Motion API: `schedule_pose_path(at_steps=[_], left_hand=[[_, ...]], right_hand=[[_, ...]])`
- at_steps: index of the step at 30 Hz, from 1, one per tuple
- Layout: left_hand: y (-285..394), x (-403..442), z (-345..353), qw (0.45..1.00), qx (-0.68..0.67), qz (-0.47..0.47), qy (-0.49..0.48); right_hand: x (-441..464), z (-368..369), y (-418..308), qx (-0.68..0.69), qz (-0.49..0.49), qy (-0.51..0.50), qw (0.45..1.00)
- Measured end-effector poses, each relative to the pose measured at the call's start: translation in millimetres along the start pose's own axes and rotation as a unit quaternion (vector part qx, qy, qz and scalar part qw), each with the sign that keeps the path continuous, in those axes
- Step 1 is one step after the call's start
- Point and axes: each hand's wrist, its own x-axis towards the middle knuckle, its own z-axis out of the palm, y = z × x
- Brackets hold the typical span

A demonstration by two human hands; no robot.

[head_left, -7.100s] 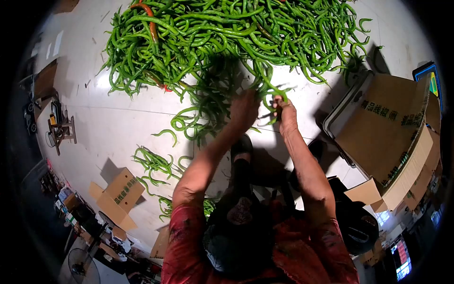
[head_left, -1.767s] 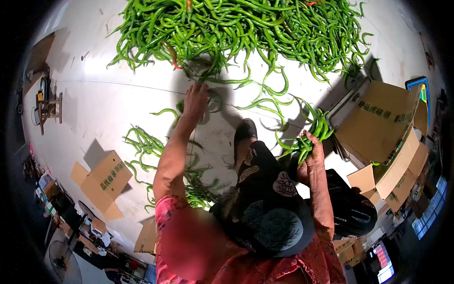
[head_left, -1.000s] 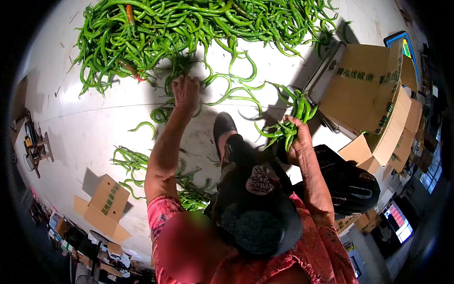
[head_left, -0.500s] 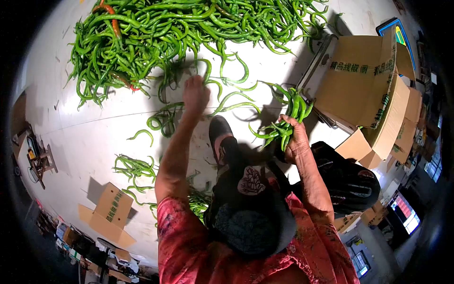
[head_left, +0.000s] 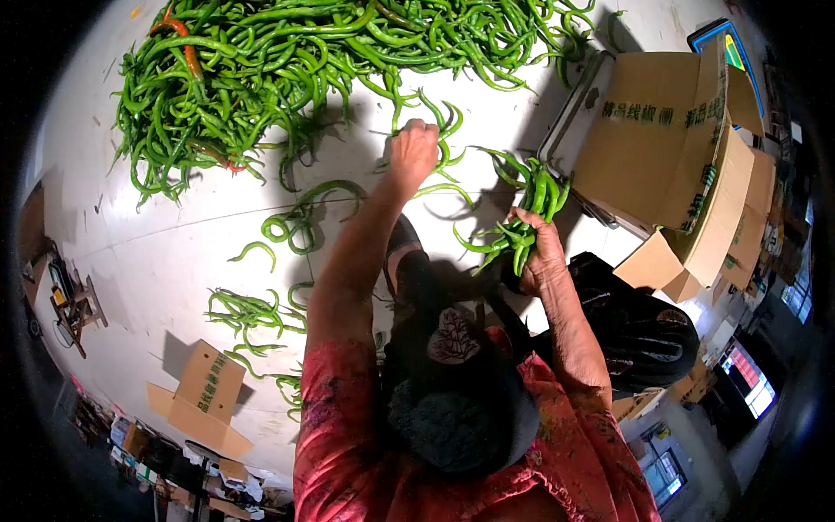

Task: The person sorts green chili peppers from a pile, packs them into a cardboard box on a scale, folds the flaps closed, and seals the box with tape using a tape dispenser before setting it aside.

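My right hand [head_left: 541, 250] is closed around a bunch of long green chili peppers [head_left: 546, 193], whose tips and stems stick out on both sides. Over the pale floor, to the left of that bunch, my left hand [head_left: 414, 153] is closed, back upward, on loose green chili peppers [head_left: 451, 122]. Its fingertips are mostly hidden, so how many it grips cannot be told. Another curved green chili pepper [head_left: 445, 189] lies just below this hand. Beyond both hands spreads a big heap of green chili peppers [head_left: 261, 87], with a red chili pepper [head_left: 186, 50] on it.
An open cardboard box [head_left: 644, 143] lies on my right, flaps out. Small groups of chili peppers [head_left: 243, 311] are scattered at left, near another carton [head_left: 209, 387]. My shoe [head_left: 402, 237] is on the floor between my arms. A wooden stool [head_left: 78, 309] stands far left.
My left hand has moved right, from beside the heap to the loose chili peppers on the floor. My right hand keeps its bunch in nearly the same place.
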Motion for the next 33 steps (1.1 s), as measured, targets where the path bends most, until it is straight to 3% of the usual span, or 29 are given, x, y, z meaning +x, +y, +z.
schedule_pose_path(at_steps=[1, 3, 5, 7, 10, 13, 19, 20, 23, 24, 26, 30, 33], left_hand=[[4.2, 3.4, -15.8, 0.998, -0.049, -0.022, -0.037], [4.5, -0.5, -44.2, 0.985, -0.144, 0.011, 0.095], [-19.2, 2.1, -52.9, 0.961, -0.231, 0.060, 0.137], [-19.4, -19.3, -80.2, 0.946, -0.316, -0.058, -0.051], [-20.7, -69.3, -31.7, 0.982, -0.182, 0.036, 0.042], [-5.9, -105.8, -16.0, 0.998, -0.051, -0.026, 0.029], [-15.7, -127.7, 25.4, 0.990, -0.032, 0.010, 0.138], [-21.5, -124.7, 19.6, 0.996, -0.070, -0.024, 0.044], [-25.8, -108.6, -26.6, 0.954, -0.282, -0.105, -0.006], [-19.1, -106.3, -50.9, 0.897, -0.421, -0.135, -0.001], [-0.5, -106.0, -106.2, 0.723, -0.665, -0.185, 0.001], [44.5, -90.3, -178.1, 0.765, -0.633, -0.112, -0.025], [114.0, -86.0, -247.1, 0.773, -0.612, -0.162, -0.050]], right_hand=[[-0.8, -0.9, -0.6, 0.003, 0.000, 0.003, 1.000], [-0.4, -2.7, -1.1, -0.008, 0.011, 0.012, 1.000], [1.3, -2.2, 1.1, -0.009, 0.021, 0.017, 1.000], [2.4, -0.7, 3.5, 0.002, 0.026, 0.019, 0.999], [6.4, 1.4, 5.6, 0.007, 0.023, 0.013, 1.000], [8.5, -1.5, 7.6, 0.014, 0.004, 0.000, 1.000], [-8.5, 3.7, -4.5, 0.019, 0.009, -0.047, 0.999], [-16.2, 8.5, -11.0, 0.033, 0.002, -0.067, 0.997], [-22.7, 13.7, -23.4, 0.059, -0.021, -0.150, 0.987], [-27.3, 17.7, -27.5, 0.071, -0.030, -0.171, 0.982], [-37.8, 27.2, -33.9, 0.103, -0.035, -0.214, 0.971], [-76.3, 50.7, -57.2, 0.093, -0.043, -0.281, 0.954], [-107.6, 70.7, -77.5, 0.028, -0.115, -0.301, 0.946]])
